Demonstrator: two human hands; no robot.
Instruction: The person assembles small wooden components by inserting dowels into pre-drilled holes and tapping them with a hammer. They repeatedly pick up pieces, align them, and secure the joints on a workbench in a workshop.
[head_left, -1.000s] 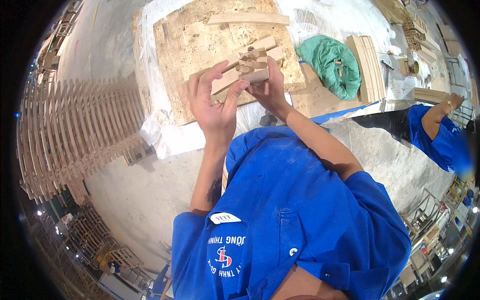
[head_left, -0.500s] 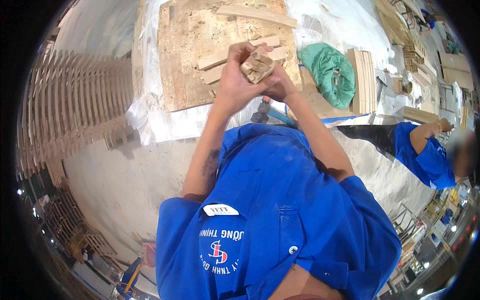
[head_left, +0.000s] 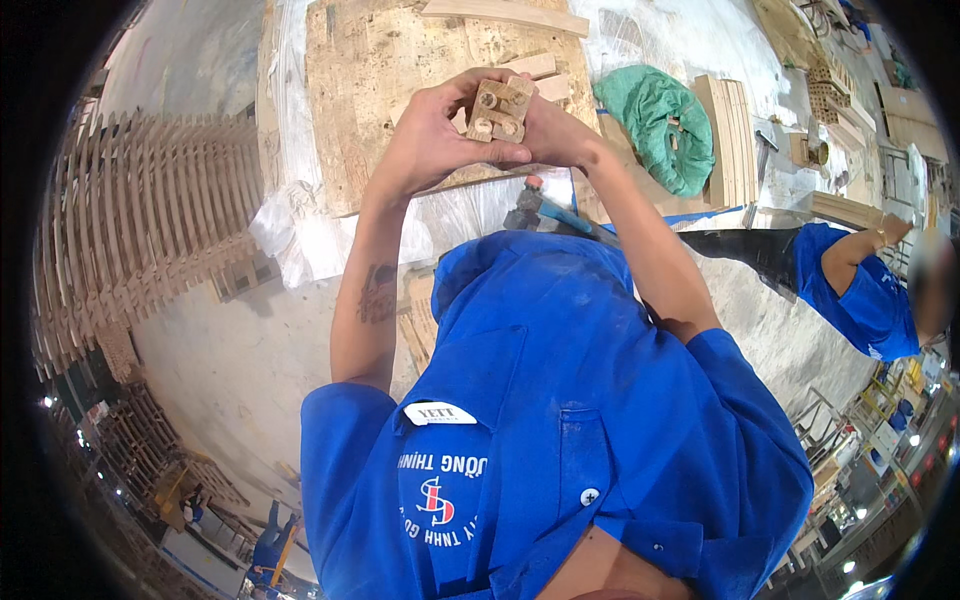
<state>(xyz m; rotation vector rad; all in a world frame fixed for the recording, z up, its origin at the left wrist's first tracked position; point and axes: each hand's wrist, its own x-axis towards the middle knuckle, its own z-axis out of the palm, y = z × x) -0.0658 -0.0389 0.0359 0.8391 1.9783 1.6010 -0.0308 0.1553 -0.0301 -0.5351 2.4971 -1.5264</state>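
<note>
Both my hands grip a small bundle of square wooden sticks (head_left: 501,108) over the work board, their end faces turned up toward me. Round holes or dowel ends show in those faces. My left hand (head_left: 428,132) wraps the bundle from the left, its thumb along the near edge. My right hand (head_left: 560,132) closes on it from the right; some of its fingers are hidden behind the wood. Partly covered by the bundle, short wooden pieces (head_left: 552,88) lie on the plywood board (head_left: 365,85).
A long wooden strip (head_left: 505,14) lies at the board's far edge. Right are a green bag (head_left: 648,125) and stacked wooden strips (head_left: 727,140). A blue-black tool (head_left: 548,212) rests near my waist. Stacked slats (head_left: 165,200) stand left; a co-worker (head_left: 855,290) is at right.
The bundle has turned so its ends face me squarely, and it sits slightly higher and further left. My left hand and forearm have shifted left, uncovering more of the tool.
</note>
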